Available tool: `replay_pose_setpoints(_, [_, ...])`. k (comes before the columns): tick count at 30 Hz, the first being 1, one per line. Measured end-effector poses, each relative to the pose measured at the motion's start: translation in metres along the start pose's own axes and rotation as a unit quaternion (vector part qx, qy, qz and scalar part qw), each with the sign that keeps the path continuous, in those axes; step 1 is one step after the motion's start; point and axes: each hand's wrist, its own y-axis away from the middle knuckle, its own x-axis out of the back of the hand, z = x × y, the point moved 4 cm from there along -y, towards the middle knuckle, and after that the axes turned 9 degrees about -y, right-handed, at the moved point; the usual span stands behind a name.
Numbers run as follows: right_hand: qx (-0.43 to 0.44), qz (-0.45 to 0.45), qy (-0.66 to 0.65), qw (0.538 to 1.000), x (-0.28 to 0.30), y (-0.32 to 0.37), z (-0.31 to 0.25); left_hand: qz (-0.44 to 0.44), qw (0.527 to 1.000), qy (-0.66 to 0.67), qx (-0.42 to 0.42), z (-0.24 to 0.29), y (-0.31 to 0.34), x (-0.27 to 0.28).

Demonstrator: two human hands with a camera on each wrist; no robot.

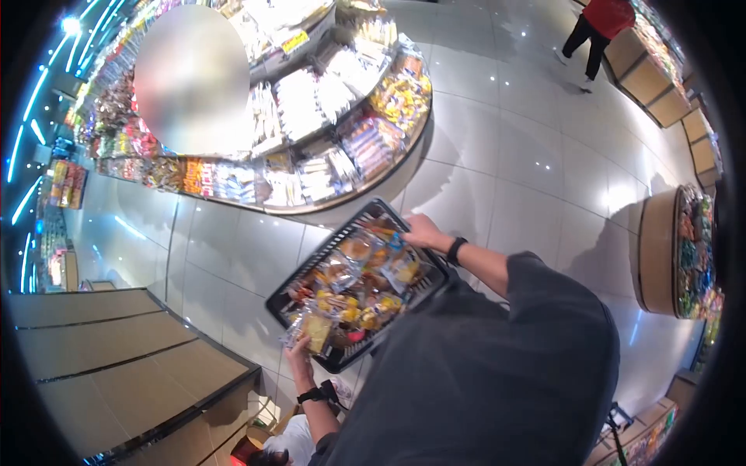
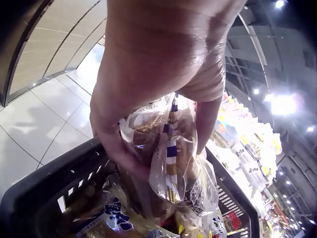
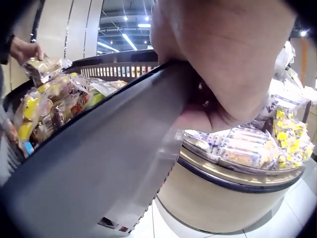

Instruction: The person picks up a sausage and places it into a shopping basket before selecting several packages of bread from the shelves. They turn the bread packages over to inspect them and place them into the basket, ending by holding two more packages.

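A glossy tiled floor curves round a display shelf stacked with wrapped snacks. The person carries a black slatted basket heaped with clear packets of baked goods. The right hand is clenched over the basket's far rim. The left hand pinches one bread packet at the near corner, above the pile. That packet looks light, soft and easily crushed, with slippery film, and is probably best held by the loose wrap rather than the loaf.

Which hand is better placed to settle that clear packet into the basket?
Left. The left hand grips the packet over the near end of the basket. The right hand is curled round the far rim, holding the basket up, so it seems tied up.
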Motion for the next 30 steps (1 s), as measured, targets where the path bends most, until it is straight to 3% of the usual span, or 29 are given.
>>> replay_pose_setpoints(2, [-0.044,-0.002,-0.030,0.999,0.035,0.012,0.027,0.012,0.998,-0.041,0.036,-0.017,-0.016,-0.036])
replay_pose_setpoints(4, [-0.087,0.017,-0.033,0.996,0.052,0.020,0.084,-0.027,0.999,-0.036,0.027,-0.020,-0.027,-0.093])
replay_pose_setpoints(6, [-0.163,0.031,-0.052,0.985,0.078,0.033,0.120,-0.052,0.994,-0.082,0.059,-0.057,-0.058,-0.128])
replay_pose_setpoints(8, [-0.224,0.008,-0.052,0.973,0.083,0.036,0.190,-0.088,0.986,-0.091,0.109,-0.107,-0.098,-0.164])
replay_pose_setpoints(12, [-0.200,0.046,0.016,0.979,0.065,0.043,0.363,-0.118,0.982,-0.088,0.115,-0.167,-0.153,-0.267])
replay_pose_setpoints(14, [-0.260,0.042,0.016,0.965,0.061,0.042,0.426,-0.129,0.973,-0.100,0.163,-0.210,-0.190,-0.302])
replay_pose_setpoints(16, [-0.297,0.046,-0.053,0.952,0.067,0.035,0.457,-0.125,0.973,-0.101,0.168,-0.244,-0.215,-0.333])
replay_pose_setpoints(18, [-0.277,0.060,0.000,0.959,0.068,0.020,0.499,-0.136,0.968,-0.134,0.163,-0.272,-0.257,-0.371])
replay_pose_setpoints(22, [-0.305,0.082,-0.044,0.948,0.054,0.003,0.588,-0.116,0.970,-0.144,0.158,-0.327,-0.316,-0.414])
replay_pose_setpoints(24, [-0.341,0.092,0.022,0.935,0.029,0.004,0.653,-0.193,0.960,-0.166,0.112,-0.330,-0.330,-0.437])
replay_pose_setpoints(27, [-0.360,0.080,-0.034,0.929,0.016,-0.015,0.671,-0.173,0.946,-0.234,0.142,-0.346,-0.353,-0.454])
replay_pose_setpoints(30, [-0.358,0.065,-0.050,0.930,0.003,-0.012,0.705,-0.152,0.956,-0.195,0.157,-0.368,-0.366,-0.460])
